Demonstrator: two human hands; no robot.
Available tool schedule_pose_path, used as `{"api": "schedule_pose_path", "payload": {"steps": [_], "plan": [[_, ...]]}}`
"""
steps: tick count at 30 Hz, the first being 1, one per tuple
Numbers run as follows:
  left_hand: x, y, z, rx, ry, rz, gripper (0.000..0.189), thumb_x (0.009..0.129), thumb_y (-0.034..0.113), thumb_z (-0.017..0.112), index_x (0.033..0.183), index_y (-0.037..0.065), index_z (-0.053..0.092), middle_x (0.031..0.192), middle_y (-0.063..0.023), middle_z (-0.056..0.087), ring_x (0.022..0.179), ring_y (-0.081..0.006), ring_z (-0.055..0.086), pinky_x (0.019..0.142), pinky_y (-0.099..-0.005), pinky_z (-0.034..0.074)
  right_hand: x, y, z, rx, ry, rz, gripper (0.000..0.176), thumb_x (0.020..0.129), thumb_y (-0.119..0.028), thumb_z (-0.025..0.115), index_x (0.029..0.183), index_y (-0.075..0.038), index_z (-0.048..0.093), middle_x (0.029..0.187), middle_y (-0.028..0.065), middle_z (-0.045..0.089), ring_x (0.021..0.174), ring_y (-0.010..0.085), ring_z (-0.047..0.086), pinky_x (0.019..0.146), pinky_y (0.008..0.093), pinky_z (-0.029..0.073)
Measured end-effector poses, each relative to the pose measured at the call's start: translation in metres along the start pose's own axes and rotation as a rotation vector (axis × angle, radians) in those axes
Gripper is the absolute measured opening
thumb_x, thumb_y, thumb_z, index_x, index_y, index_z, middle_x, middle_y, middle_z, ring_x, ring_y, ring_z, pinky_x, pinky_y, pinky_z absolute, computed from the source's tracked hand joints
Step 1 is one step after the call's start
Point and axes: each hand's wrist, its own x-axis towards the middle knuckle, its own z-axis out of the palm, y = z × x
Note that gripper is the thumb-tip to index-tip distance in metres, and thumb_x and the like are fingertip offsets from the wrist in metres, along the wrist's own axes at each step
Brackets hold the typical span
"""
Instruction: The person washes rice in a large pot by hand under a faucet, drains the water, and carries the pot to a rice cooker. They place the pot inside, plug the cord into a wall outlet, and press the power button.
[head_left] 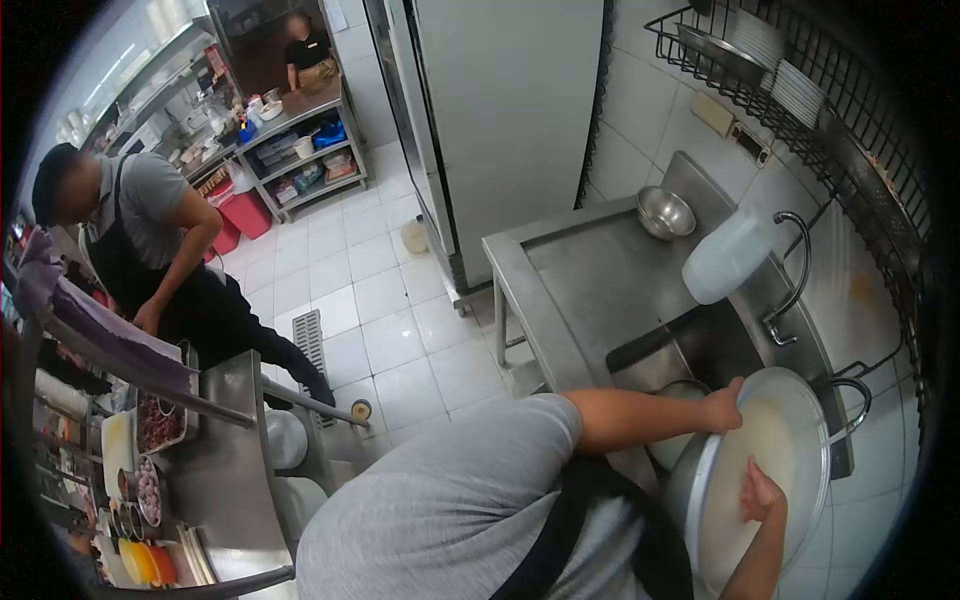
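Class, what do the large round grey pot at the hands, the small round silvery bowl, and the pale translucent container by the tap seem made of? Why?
Large round grey pot: metal, perhaps aluminium, satin finish; dull sheen on its rim.
Small round silvery bowl: likely polished stainless steel; bright highlights.
Pale translucent container: apparently smooth plastic; cloudy, half see-through walls.

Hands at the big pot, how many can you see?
2. The left hand is on the rim of the big pot; the right hand is over the pale contents. No hidden ones that I can tell.
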Motion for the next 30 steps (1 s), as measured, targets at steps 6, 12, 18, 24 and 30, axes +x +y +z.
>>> {"api": "schedule_pose_path", "payload": {"steps": [6, 12, 18, 24, 30], "plan": [[0.009, -0.011, 0.005, -0.043, 0.02, 0.053, 0.085, 0.064, 0.01, 0.058, 0.136, 0.0, 0.013, 0.108, -0.0295, 0.054, 0.103, -0.0374, 0.054, 0.085, -0.0379, 0.044, -0.002, 0.0, 0.0, -0.034, -0.031, 0.029, 0.102, 0.068, -0.079, 0.043, 0.138, -0.007, 0.024, 0.082, 0.0069, 0.045, 0.074, 0.0226, 0.041, 0.092, 0.0732, 0.006], [0.011, -0.012, 0.006, -0.019, 0.034, 0.078, 0.086, 0.063, 0.01, 0.06, 0.136, 0.0, 0.014, 0.105, -0.029, 0.055, 0.099, -0.0367, 0.056, 0.083, -0.0375, 0.045, 0.0, 0.002, 0.004, -0.025, 0.041, 0.005, 0.105, 0.068, -0.079, 0.045, 0.139, -0.006, 0.021, 0.085, 0.0099, 0.045, 0.073, 0.0232, 0.04, 0.091, 0.0738, 0.007], [-0.002, 0.002, 0.0, -0.01, 0.021, 0.021, 0.085, 0.063, 0.006, 0.059, 0.135, -0.001, 0.015, 0.107, -0.0294, 0.054, 0.102, -0.0375, 0.055, 0.084, -0.0376, 0.044, 0.0, 0.002, 0.003, 0.006, 0.036, 0.015, 0.105, 0.066, -0.078, 0.05, 0.138, -0.005, 0.024, 0.074, 0.0049, 0.042, 0.067, 0.0188, 0.041, 0.091, 0.0745, 0.004], [0.003, -0.004, 0.002, 0.02, 0.011, 0.04, 0.091, 0.063, 0.011, 0.059, 0.137, -0.004, 0.009, 0.113, -0.0306, 0.051, 0.105, -0.037, 0.053, 0.088, -0.0357, 0.043, 0.01, 0.003, -0.006, -0.052, -0.034, 0.051, 0.11, 0.066, -0.08, 0.046, 0.143, -0.01, 0.009, 0.11, 0.0158, 0.043, 0.087, 0.0273, 0.039, 0.091, 0.0738, 0.003], [-0.001, 0.001, -0.001, 0.011, -0.009, 0.016, 0.091, 0.062, 0.011, 0.059, 0.137, -0.003, 0.01, 0.113, -0.0305, 0.05, 0.106, -0.0372, 0.052, 0.088, -0.0356, 0.042, 0.012, 0.001, -0.005, -0.061, -0.095, 0.071, 0.111, 0.067, -0.08, 0.043, 0.142, -0.013, -0.003, 0.148, 0.0148, -0.002, 0.127, 0.0364, 0.018, 0.093, 0.0715, 0.001]]}}
